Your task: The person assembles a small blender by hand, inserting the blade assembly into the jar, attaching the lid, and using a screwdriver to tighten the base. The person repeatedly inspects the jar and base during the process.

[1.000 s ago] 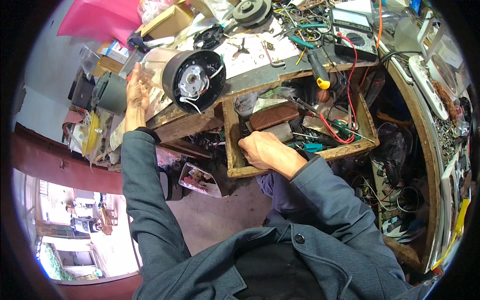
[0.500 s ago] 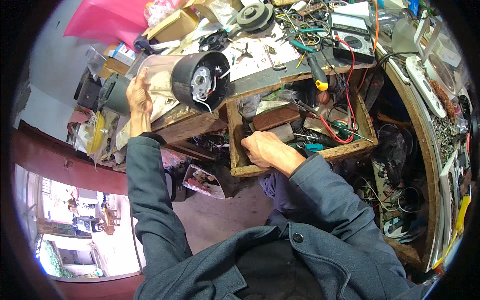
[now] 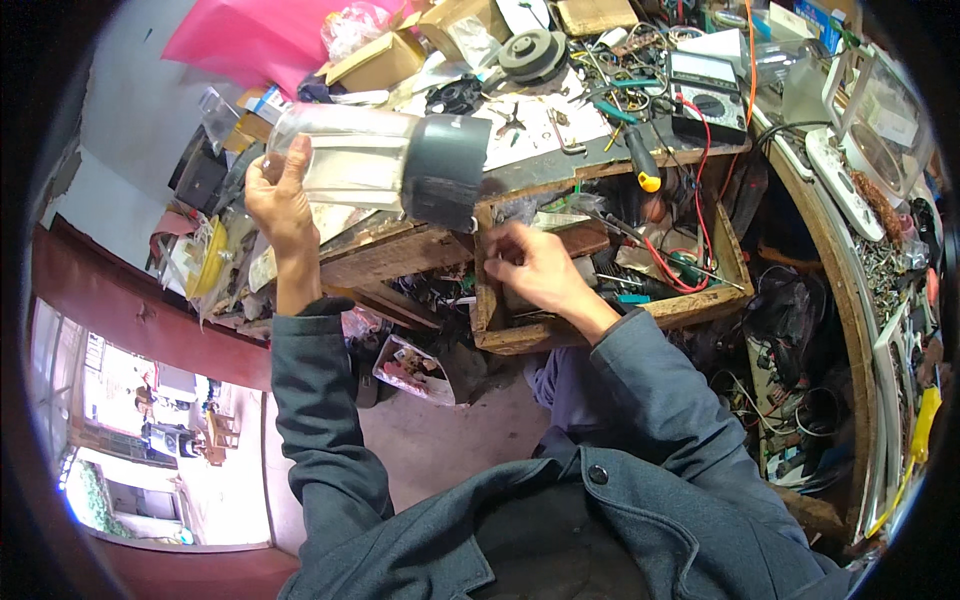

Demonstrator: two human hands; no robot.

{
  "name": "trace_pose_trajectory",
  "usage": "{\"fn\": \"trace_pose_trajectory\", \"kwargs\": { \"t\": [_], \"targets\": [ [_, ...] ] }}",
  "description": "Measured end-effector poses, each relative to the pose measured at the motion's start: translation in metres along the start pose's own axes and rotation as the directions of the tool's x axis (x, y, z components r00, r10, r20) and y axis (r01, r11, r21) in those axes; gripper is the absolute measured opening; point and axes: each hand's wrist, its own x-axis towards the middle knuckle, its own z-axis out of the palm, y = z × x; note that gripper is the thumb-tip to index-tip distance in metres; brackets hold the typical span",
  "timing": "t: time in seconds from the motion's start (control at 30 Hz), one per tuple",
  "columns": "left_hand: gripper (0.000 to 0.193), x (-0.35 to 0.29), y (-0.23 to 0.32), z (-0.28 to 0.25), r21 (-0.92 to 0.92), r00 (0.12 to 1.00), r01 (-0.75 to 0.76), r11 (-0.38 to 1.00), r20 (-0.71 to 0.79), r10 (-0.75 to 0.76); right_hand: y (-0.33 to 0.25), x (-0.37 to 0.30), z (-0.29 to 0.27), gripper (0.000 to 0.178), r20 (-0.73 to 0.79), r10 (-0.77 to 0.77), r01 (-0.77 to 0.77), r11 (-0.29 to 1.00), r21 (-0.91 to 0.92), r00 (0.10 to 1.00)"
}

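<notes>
**A:** What did you have at that moment?

**B:** The left hand (image 3: 282,205) held the jug (image 3: 375,168), a clear blender jar with a dark grey base. Fingers were wrapped round the clear end, clamped on it. It lay on its side in the air, over the front edge of the bench (image 3: 560,150), the base pointing right.

**A:** Had that changed?

**B:** Yes. A second before, the underside of the base faced my camera and I could see its round plate and white wires. By now the jug had been turned and lifted, so I saw only its flank. My guess was that the look at the underside was over for the moment.

**A:** And the right hand?

**B:** The right hand (image 3: 535,270) was in the open wooden drawer (image 3: 600,325), and it had moved up toward the drawer's back left corner, close under the base. The fingertips were pinched together. Whether they gripped something small I couldn't tell; it was too fine to see.

**A:** What lay round it?

**B:** Red wire (image 3: 672,262), a green-handled tool (image 3: 690,268) and other loose tools in the drawer. Above, on the bench, a yellow-handled screwdriver (image 3: 640,160) and a multimeter (image 3: 708,95).

**A:** So where did things stand?

**B:** I judged the right hand was picking a small part or tool for the base, which was held just beside it.
</notes>
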Motion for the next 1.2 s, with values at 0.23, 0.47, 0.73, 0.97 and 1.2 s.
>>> {"fn": "trace_pose_trajectory", "kwargs": {
  "t": [0.23, 0.47, 0.73, 0.97, 1.2],
  "targets": [
    [0.038, -0.054, 0.072, 0.038, 0.393, 0.982, -0.112, 0.913, -0.098, 0.163, -0.004, 0.009, -0.017, 0.060, 0.122, 0.042, -0.112, 0.749, 0.653, 0.992],
    [0.043, -0.102, 0.105, 0.065, 0.542, 0.917, -0.325, 0.775, -0.020, 0.399, -0.006, 0.014, -0.024, 0.051, 0.208, 0.006, -0.183, 0.501, 0.846, 0.978],
    [0.039, -0.137, 0.123, 0.088, 0.707, 0.770, -0.532, 0.467, 0.174, 0.614, -0.013, 0.011, -0.029, 0.068, 0.250, 0.118, -0.276, 0.345, 0.897, 0.961],
    [0.034, -0.178, 0.134, 0.103, 0.642, 0.765, -0.579, 0.503, 0.214, 0.608, -0.002, 0.009, -0.033, 0.070, 0.174, 0.255, -0.248, 0.296, 0.922, 0.951],
    [0.027, -0.210, 0.132, 0.097, 0.646, 0.726, -0.632, 0.429, 0.299, 0.619, 0.014, -0.008, -0.040, 0.060, 0.205, 0.319, -0.264, 0.155, 0.952, 0.925]
  ]
}}
